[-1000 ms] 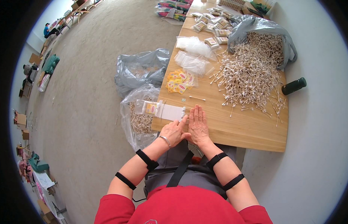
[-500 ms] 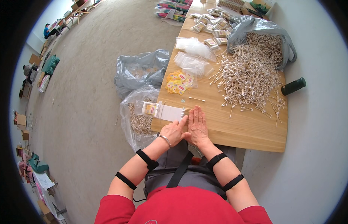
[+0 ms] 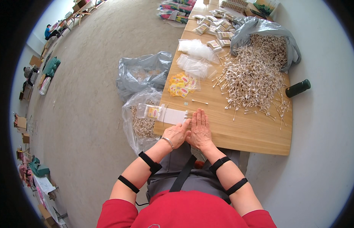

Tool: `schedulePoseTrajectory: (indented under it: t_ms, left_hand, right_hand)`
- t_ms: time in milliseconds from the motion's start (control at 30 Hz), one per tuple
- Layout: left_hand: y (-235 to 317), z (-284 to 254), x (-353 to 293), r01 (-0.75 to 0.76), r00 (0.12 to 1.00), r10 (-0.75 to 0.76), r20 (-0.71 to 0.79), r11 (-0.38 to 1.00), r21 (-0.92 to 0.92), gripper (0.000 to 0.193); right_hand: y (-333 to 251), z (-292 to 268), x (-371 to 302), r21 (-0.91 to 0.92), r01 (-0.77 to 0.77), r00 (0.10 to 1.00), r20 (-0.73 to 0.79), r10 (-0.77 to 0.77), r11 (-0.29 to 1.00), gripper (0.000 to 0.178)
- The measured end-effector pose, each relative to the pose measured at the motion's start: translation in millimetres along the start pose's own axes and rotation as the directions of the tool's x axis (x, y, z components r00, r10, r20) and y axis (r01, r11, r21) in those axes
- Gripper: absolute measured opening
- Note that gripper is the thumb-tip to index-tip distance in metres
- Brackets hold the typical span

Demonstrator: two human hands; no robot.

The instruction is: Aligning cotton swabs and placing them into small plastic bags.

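A row of cotton swabs (image 3: 188, 114) lies side by side on the table, partly hidden by my hands. My right hand (image 3: 200, 131) lies flat along its right side, fingers straight and close together. From the left, my left hand (image 3: 176, 134) rests its outstretched index finger on the swabs' lower part; its other fingers are partly hidden. A white strip (image 3: 173, 116) stretches left from the row. At its far end, by the table's left edge, sits a clear bag of swabs with a yellow label (image 3: 152, 112). One loose swab (image 3: 200, 102) lies just beyond my hands.
A big swab heap (image 3: 250, 78) spills from a grey plastic bag (image 3: 295, 51). Yellow cards (image 3: 180, 84), clear empty bags (image 3: 194, 64) and filled packets (image 3: 219, 28) lie farther back. A dark green bottle (image 3: 298, 88) is at the right edge. Plastic sacks (image 3: 142, 74) stand on the floor, left.
My hands have barely moved and stay pressed against the row of swabs. Nothing else on the table has visibly shifted.
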State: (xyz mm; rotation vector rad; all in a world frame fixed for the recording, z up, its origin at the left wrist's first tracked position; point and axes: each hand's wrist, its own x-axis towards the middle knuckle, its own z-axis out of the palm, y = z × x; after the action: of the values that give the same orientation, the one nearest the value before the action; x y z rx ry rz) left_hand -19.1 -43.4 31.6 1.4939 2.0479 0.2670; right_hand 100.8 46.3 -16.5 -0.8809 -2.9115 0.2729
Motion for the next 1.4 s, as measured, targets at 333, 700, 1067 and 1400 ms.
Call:
schedulePoseTrajectory:
  t_ms: [333, 700, 1067, 1400]
  left_hand:
    - [1, -4, 3, 0.005, 1.0, -0.005, 0.025, 1.0, -0.002, 0.054]
    - [-1, -7, 15, 0.011, 0.999, -0.011, 0.033, 1.0, -0.011, 0.061]
    - [-8, 0, 20, 0.011, 1.0, -0.011, 0.012, 1.0, -0.009, 0.058]
    - [-7, -4, 22, -0.004, 0.999, 0.003, -0.051, 1.0, -0.012, 0.05]
  right_hand:
    - [1, 4, 0, -0.001, 0.006, 0.999, -0.047, -0.006, 1.0, 0.097]
    - [-1, 1, 0, 0.018, 0.0, 0.999, -0.049, 0.001, 1.0, 0.107]
    - [1, -1, 1, 0.048, 0.006, 0.999, -0.053, -0.003, 0.999, 0.111]
    - [-2, -5, 0, 0.076, 0.002, 1.0, -0.028, 0.0, 0.997, 0.115]
